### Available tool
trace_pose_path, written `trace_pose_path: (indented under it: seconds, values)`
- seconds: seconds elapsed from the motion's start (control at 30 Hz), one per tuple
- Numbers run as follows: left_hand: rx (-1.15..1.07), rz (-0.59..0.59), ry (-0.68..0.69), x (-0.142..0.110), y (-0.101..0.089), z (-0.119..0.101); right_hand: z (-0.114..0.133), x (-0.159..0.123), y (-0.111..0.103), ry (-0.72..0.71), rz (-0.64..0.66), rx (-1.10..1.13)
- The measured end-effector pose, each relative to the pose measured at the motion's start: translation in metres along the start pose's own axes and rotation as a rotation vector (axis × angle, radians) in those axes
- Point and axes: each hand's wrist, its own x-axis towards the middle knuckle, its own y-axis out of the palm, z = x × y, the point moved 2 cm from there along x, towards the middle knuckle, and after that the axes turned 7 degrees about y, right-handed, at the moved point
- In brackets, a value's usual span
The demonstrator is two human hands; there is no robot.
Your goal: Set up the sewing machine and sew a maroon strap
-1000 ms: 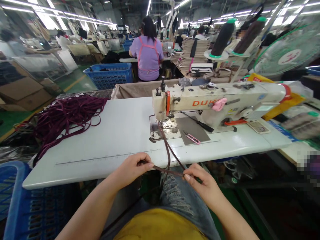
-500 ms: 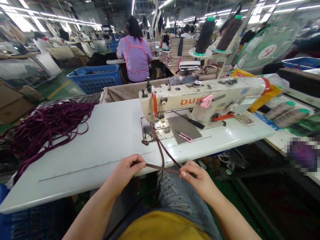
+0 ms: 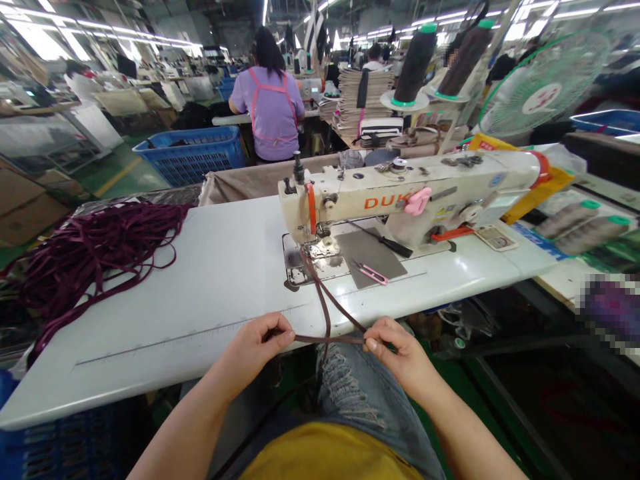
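A narrow dark brown strip (image 3: 346,311) runs from under the presser foot of the sewing machine (image 3: 380,200) toward me. My left hand (image 3: 267,340) pinches the strip just over the table's front edge, and a stretch of it spans across to my right hand (image 3: 393,343). There, thumb and forefinger close on the strip where it bends back to the machine. Another length hangs down over the edge, crossing behind the stretched part. Pink thread snips (image 3: 370,272) lie on a grey sheet (image 3: 395,267) beside the needle plate, with a black-handled tool (image 3: 397,247) behind them.
A tangled pile of maroon strips (image 3: 110,253) covers the left end of the white table (image 3: 215,267). Thread cones (image 3: 415,67) and a fan (image 3: 545,93) stand at the back right. A co-worker in purple (image 3: 273,110) sits ahead, near a blue basket (image 3: 193,157).
Both hands have shifted slightly to the right, keeping their pinch on the strip. The stretch between them is now more nearly level. The view has moved a little.
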Motion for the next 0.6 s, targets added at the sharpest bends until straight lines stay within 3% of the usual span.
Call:
trace_pose_path:
  seconds: [0.13,0.2,0.4,0.6]
  values:
    - [-0.122,0.392,-0.079,-0.009,0.017,-0.01,0.019,0.003,-0.008,-0.084,0.094,-0.024]
    - [-0.186,0.488,-0.118,-0.01,0.031,-0.014,0.029,0.006,-0.01,-0.119,0.146,-0.046]
    - [-0.036,0.364,-0.006,0.0,0.069,-0.001,0.034,0.018,-0.015,-0.143,0.2,-0.126]
    - [-0.09,0.365,-0.141,0.002,0.085,0.019,0.014,0.025,-0.011,0.118,0.218,-0.032]
